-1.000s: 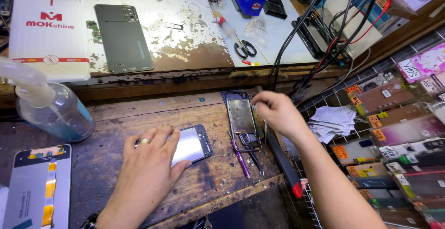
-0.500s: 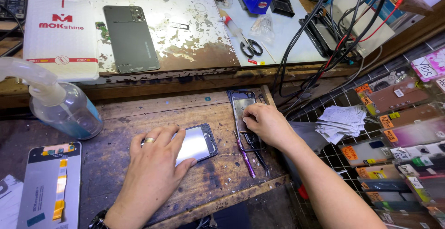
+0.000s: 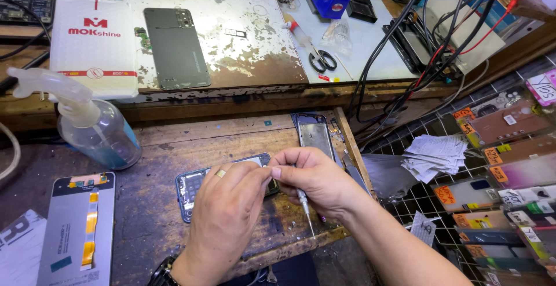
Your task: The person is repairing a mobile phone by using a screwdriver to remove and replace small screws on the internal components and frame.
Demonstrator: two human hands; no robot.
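Phone [image 3: 194, 188] lies under left hand [image 3: 229, 210] fingers, beside right hand [image 3: 315, 179].

Both forearms are bare, with no sleeves showing. The left hand [image 3: 223, 216] wears a plain gold-coloured ring [image 3: 220, 173] on one finger and a dark wristwatch [image 3: 161, 271] at the wrist. The right hand [image 3: 315, 179] wears nothing.

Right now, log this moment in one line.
left hand: on opened phone | right hand: holding screwdriver | spray bottle: upright, left
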